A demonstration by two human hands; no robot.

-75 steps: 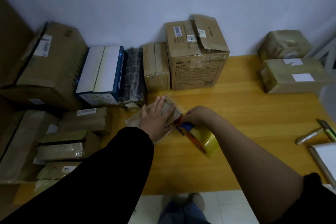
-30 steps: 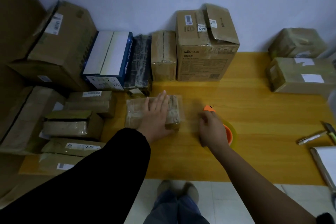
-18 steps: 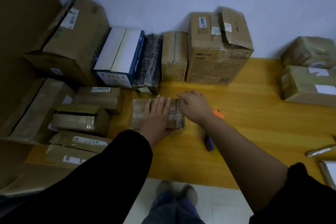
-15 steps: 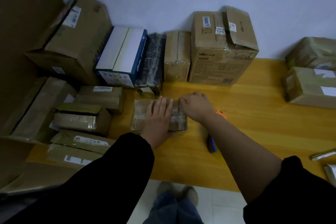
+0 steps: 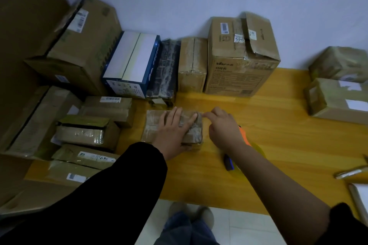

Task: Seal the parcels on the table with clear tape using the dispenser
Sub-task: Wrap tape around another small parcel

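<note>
A small flat parcel (image 5: 153,123) wrapped in brownish tape lies on the yellow wooden table (image 5: 278,145). My left hand (image 5: 173,129) rests flat on top of it, fingers spread and straight. My right hand (image 5: 223,127) is at the parcel's right end, with its fingertips touching the upper right corner. The tape dispenser (image 5: 245,137), orange with a blue handle and a yellowish clear roll, lies on the table under my right wrist. Neither hand holds it.
Cardboard boxes line the wall, among them a tall one (image 5: 239,55) and a blue-and-white one (image 5: 131,63). Several taped parcels (image 5: 87,133) are stacked at the left, and two more (image 5: 338,97) sit at the far right. A pen (image 5: 350,172) and a notebook (image 5: 360,195) lie near the right edge.
My right hand set the dispenser down on the table and moved left to the parcel's right end. My left hand stayed flat on the parcel.
</note>
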